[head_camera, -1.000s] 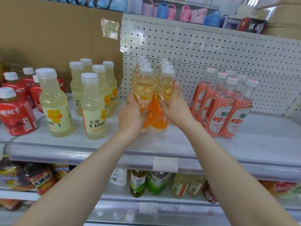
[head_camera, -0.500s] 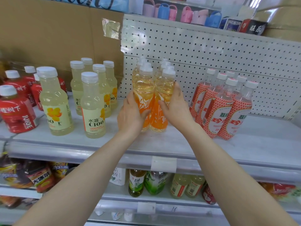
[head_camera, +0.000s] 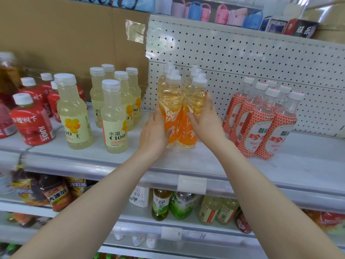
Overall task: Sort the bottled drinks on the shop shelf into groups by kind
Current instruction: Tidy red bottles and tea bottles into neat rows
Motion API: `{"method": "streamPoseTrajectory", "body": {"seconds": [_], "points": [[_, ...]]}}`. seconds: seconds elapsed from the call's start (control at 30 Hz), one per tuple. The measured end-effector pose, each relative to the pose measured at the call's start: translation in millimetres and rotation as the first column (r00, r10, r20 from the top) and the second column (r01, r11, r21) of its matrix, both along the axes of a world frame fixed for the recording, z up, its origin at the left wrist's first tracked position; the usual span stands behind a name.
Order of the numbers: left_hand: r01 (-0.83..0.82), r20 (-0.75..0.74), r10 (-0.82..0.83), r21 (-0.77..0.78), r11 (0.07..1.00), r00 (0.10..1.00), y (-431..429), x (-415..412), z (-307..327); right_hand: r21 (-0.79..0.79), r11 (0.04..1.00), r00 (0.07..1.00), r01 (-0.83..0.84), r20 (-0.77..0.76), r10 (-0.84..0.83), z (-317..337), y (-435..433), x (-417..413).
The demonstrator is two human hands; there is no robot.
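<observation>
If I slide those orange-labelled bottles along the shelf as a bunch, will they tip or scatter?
The orange-labelled bottles are tall, slim and look full, so a high push may tip them. Full, they are probably heavy and should slide steadily on the smooth shelf. The loose rows behind may splay; left hand and right hand grip only the front pair.

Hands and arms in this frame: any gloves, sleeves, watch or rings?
Left hand and right hand are both bare: no gloves, no rings that show. Left forearm and right forearm are bare down to the frame edge, no sleeve, watch or band in view.
</observation>
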State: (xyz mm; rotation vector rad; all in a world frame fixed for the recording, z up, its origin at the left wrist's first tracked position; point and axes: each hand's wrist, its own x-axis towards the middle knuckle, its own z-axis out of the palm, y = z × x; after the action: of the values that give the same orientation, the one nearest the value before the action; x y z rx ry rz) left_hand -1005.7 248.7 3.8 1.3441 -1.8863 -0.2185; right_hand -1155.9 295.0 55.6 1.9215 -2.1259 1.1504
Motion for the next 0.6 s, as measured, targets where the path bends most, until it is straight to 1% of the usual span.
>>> {"method": "streamPoseTrajectory", "body": {"seconds": [0.1,0.17,0.23,0.27,0.33,0.4,0.43,0.5,0.57,0.6], "points": [[0.061,-0.006,-0.061,-0.006,0.998,0.998,7.7,7.8,-1.1,0.001,1.000,1.000,0.023,0.017,-0.023,-3.0,-0.2,-0.3],[0.087,-0.009,-0.088,-0.074,0.993,0.996,17.9,17.9,0.4,-0.043,0.998,0.999,0.052,-0.010,-0.053,-6.4,1.7,1.5],[0.088,-0.032,-0.098,-0.234,0.968,0.995,31.8,34.2,1.6,-0.151,0.984,0.992,0.091,-0.068,-0.102,-7.9,7.6,7.3],[0.085,-0.058,-0.110,-0.335,0.938,0.992,39.5,44.2,1.8,-0.234,0.968,0.986,0.096,-0.108,-0.124,-7.6,10.8,11.4],[0.047,-0.115,-0.122,-0.511,0.858,0.986,52.8,66.3,-0.8,-0.405,0.912,0.971,0.058,-0.190,-0.146,-6.6,17.0,24.6],[-0.050,-0.201,-0.089,-0.595,0.802,0.976,57.7,91.8,-3.4,-0.510,0.859,0.965,-0.032,-0.241,-0.107,-5.3,21.2,44.5],[-0.105,-0.260,-0.068,-0.596,0.796,0.963,57.0,106.4,-4.5,-0.518,0.850,0.965,-0.096,-0.258,-0.049,-4.7,22.2,56.8],[-0.189,-0.358,-0.022,-0.543,0.818,0.934,47.2,140.5,-7.9,-0.451,0.866,0.962,-0.216,-0.250,0.110,-3.5,20.9,84.4],[-0.214,-0.395,0.028,-0.437,0.874,0.918,33.0,175.9,-8.6,-0.315,0.904,0.954,-0.291,-0.166,0.249,0.1,15.7,112.5],[-0.200,-0.408,0.038,-0.364,0.909,0.912,25.5,192.3,-7.5,-0.238,0.921,0.951,-0.309,-0.105,0.292,1.6,11.8,125.3]]}}
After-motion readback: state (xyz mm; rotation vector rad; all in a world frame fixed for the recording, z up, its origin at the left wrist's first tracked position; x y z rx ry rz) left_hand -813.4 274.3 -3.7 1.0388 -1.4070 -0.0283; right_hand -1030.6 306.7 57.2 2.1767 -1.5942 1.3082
